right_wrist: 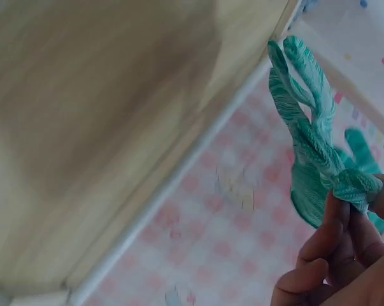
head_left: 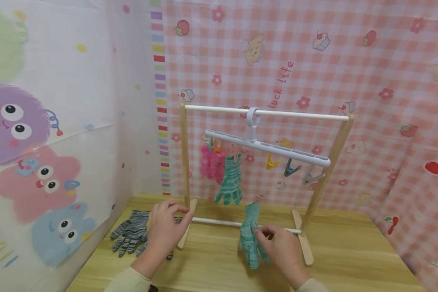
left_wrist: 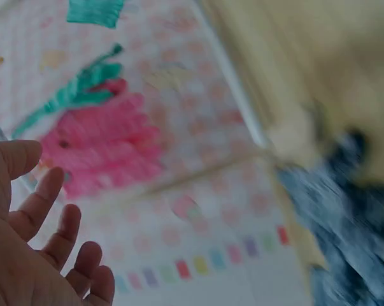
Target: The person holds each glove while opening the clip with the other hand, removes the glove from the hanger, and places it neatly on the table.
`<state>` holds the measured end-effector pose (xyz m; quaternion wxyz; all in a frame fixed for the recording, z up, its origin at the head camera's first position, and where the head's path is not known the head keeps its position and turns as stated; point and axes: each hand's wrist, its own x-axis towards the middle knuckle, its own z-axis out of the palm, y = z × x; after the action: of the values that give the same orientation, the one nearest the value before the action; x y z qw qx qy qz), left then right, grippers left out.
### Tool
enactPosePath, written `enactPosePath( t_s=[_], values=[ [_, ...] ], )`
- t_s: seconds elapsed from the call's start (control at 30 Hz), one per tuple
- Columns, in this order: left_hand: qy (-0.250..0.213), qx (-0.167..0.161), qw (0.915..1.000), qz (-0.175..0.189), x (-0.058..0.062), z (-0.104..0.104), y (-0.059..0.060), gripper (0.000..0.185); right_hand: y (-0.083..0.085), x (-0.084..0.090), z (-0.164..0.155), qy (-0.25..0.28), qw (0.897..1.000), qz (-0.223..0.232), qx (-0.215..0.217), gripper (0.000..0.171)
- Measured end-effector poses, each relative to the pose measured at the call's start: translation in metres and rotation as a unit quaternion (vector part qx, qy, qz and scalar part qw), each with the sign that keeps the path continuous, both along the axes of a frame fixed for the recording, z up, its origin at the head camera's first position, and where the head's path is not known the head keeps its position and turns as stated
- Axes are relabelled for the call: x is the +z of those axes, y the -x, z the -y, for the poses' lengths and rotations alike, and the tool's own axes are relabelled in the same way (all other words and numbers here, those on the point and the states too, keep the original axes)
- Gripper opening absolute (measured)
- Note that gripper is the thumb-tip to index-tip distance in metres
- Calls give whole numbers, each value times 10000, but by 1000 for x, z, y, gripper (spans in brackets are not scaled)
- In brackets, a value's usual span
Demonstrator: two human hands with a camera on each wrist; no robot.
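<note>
A dark striped pair of gloves [head_left: 131, 234] lies on the worktop [head_left: 219, 267] left of the wooden drying rack [head_left: 184, 162]. The left hand [head_left: 166, 232] hovers just beside the rack's left foot with fingers loose, holding nothing. Pink gloves [head_left: 211, 164] and a green glove [head_left: 230, 180] hang clipped to the white hanger [head_left: 270, 148] on the rack. In front of the rack's lower bar, the right hand [head_left: 282, 249] pinches a loose green striped glove [head_left: 250, 239] by its cuff.

Soft, even, bright light with faint shadows and no glare. The head view is sharp, bowing at its edges; both wrist views are motion-blurred.
</note>
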<state>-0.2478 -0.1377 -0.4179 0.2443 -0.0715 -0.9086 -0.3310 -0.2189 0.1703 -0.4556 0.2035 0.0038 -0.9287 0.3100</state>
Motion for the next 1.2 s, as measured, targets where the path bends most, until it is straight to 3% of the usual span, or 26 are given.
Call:
enactPosePath(
  t_s=[0.2, 0.3, 0.37, 0.5, 0.73, 0.97, 1.2],
  values=[
    [404, 143, 9965, 724, -14, 36, -12, 18, 11, -17, 36, 875, 9921, 656, 619, 11],
    [577, 175, 9949, 805, -21, 43, -16, 16, 20, -26, 57, 1365, 9809, 988, 971, 14],
    [661, 206, 9942, 821, -25, 45, -18, 16, 27, -30, 69, 1773, 9679, 1266, 1251, 16],
    [737, 208, 9931, 890, -31, 44, -20, 16, 39, -40, 85, 1911, 9557, 1709, 1448, 20],
    [840, 181, 9922, 906, -38, 42, -24, 17, 49, -59, 98, 1090, 9687, 2084, 799, 42],
    [847, 252, 9921, 895, -44, 47, -25, 17, 54, -56, 117, 839, 9724, 2175, 76, 24],
    [836, 309, 9911, 985, -46, 51, -27, 17, 48, -52, 124, 410, 9814, 1843, 346, 27]
  ],
)
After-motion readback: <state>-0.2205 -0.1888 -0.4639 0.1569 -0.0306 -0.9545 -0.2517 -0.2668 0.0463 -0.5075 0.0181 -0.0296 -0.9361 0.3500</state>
